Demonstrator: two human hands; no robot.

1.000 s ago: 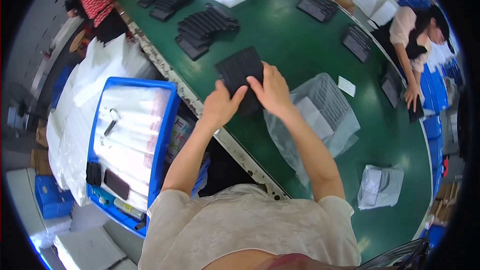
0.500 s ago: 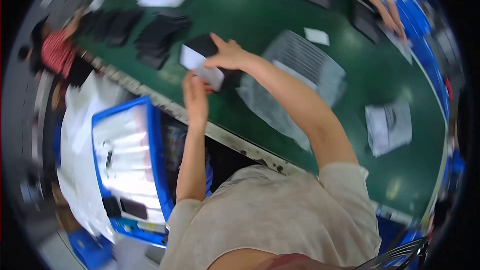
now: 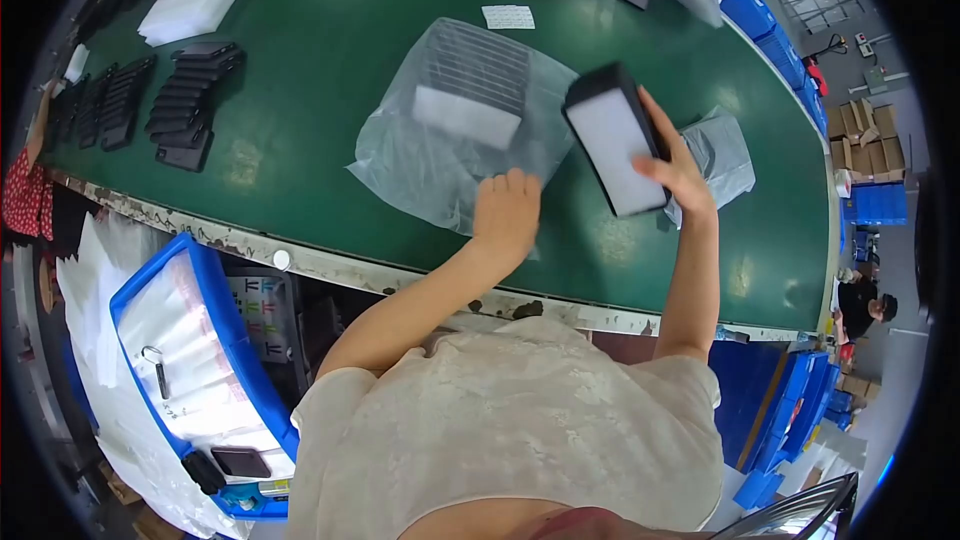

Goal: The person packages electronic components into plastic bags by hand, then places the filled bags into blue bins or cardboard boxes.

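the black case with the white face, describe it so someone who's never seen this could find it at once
On the long green table, look right of the big clear plastic bag lying in the middle. The black case is lifted above the table in the right hand, its white face turned up. Unlike the black cases stacked at the far left, it is alone and held.

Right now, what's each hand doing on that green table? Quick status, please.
Right hand grips black rectangular case with white face, raised. Left hand presses on clear plastic bag holding another case. Nothing between them.
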